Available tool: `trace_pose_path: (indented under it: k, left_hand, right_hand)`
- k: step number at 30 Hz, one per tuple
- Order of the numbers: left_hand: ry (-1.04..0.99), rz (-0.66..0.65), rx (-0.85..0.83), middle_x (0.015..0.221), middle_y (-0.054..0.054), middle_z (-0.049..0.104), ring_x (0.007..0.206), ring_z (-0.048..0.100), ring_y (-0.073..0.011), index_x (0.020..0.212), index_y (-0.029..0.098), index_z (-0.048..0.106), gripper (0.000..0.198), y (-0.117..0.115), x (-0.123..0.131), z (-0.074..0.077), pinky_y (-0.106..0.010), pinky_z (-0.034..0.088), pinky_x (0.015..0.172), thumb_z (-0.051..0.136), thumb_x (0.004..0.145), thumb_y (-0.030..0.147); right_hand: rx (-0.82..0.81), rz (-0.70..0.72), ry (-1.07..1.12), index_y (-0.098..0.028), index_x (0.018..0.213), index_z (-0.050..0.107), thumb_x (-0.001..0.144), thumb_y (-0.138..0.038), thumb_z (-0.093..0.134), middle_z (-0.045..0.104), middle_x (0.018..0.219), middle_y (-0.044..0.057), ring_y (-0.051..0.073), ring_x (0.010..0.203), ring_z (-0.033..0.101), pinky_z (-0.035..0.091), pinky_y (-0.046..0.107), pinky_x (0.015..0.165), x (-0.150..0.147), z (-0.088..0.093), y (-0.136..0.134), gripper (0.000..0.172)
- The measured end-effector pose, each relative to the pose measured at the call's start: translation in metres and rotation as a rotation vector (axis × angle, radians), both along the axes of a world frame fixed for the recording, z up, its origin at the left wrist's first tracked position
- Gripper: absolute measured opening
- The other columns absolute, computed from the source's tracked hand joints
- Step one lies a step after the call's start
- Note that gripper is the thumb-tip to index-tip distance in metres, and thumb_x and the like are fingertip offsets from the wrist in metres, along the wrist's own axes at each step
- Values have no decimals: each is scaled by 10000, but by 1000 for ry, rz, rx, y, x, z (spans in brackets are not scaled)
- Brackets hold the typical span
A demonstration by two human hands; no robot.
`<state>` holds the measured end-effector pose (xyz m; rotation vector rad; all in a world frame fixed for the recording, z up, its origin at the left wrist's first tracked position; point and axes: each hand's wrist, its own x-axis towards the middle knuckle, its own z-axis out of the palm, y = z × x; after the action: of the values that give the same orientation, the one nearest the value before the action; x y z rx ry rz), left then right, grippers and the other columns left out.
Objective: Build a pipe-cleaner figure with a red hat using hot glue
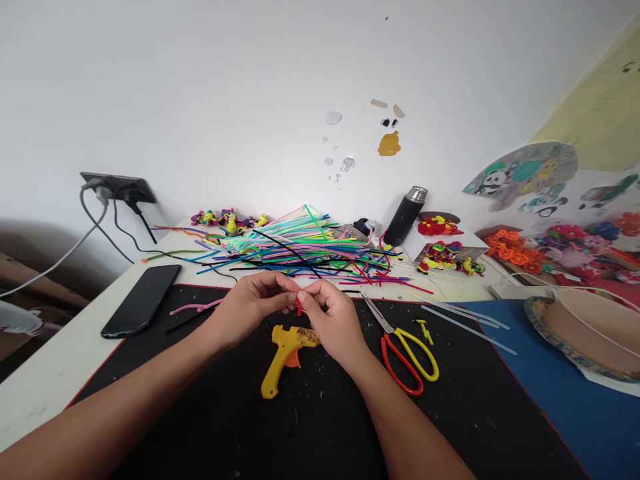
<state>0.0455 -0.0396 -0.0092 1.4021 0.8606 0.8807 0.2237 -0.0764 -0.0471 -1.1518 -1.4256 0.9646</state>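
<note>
Pinches sm. red piece [299, 307] between L hand [253, 303] & R hand [336, 320], w/ thumbs & fingertips pressed tog. on it, over blk mat [225, 413] just beyond yellow glue gun [280, 357]. Shows white box [467, 245] at back R w/ multicolored figures [443, 255] at open front (can't tell if inside), orange fuzzy pieces [513, 248] in brown tray [493, 233], tan basin [590, 327], plus blk flask [404, 221] w/ mark too sm. to read.

In the lower centre, the yellow glue gun [280, 360] is showing smooth plastic, and the black mat [225, 413] is looking matt. Right of centre, the scissors [388, 327] are presenting shiny metal blades and glossy handles. At left, the phone [143, 300] is gleaming, smooth like glass.
</note>
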Motion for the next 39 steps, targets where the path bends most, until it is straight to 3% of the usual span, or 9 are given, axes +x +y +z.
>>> trace_pose_path:
  k: [5,10,13,19,26,31,39]
  left_hand:
    - [-93,78,-4,789,-16,729,702,628,-130,878,178,779,258,5,-2,-7,-232,502,664,885,747,373]
    - [-83,119,-19,787,-24,735,685,632,-135,895,171,779,294,9,-4,-9,-244,511,666,894,728,384]
    - [-28,126,16,814,-29,744,710,643,-146,896,179,773,313,9,-5,-8,-253,522,682,889,729,416]
    - [50,57,45,883,-59,767,819,704,-210,958,178,748,373,5,-3,-8,-324,565,777,834,774,491]
    - [168,-46,164,840,-21,720,795,674,-192,1204,191,664,394,0,-1,-13,-320,533,758,725,880,405]
    - [216,-78,222,855,-30,712,821,665,-195,1206,189,659,348,-6,0,-8,-320,522,757,698,899,346]
    - [-21,-168,108,873,-35,721,854,715,-207,1168,186,655,311,-15,4,-2,-353,570,827,747,902,319]
  right_hand:
    - [-136,78,100,-216,876,632,967,-449,590,484,531,-68,104,425,401,301,243,460,-2,-1,0,253]
    - [36,-24,-144,-216,980,686,942,-355,649,489,582,-67,114,519,441,311,251,530,-4,-4,-1,149]
    - [69,-49,-174,-215,1022,686,942,-345,657,463,575,-78,116,525,440,320,252,543,-4,-5,-2,155]
    - [161,-100,-191,-212,990,712,966,-355,623,458,570,-72,117,515,430,334,256,547,-3,-2,-3,170]
    - [161,-152,-223,-205,868,711,942,-336,620,497,564,-55,117,512,446,332,261,542,-2,0,-2,175]
    - [32,-87,-62,-200,805,680,899,-360,650,479,540,-65,108,492,427,337,252,523,0,6,-1,188]
    - [-352,133,418,-195,829,620,816,-471,753,444,465,-106,64,366,351,238,203,391,3,9,2,306]
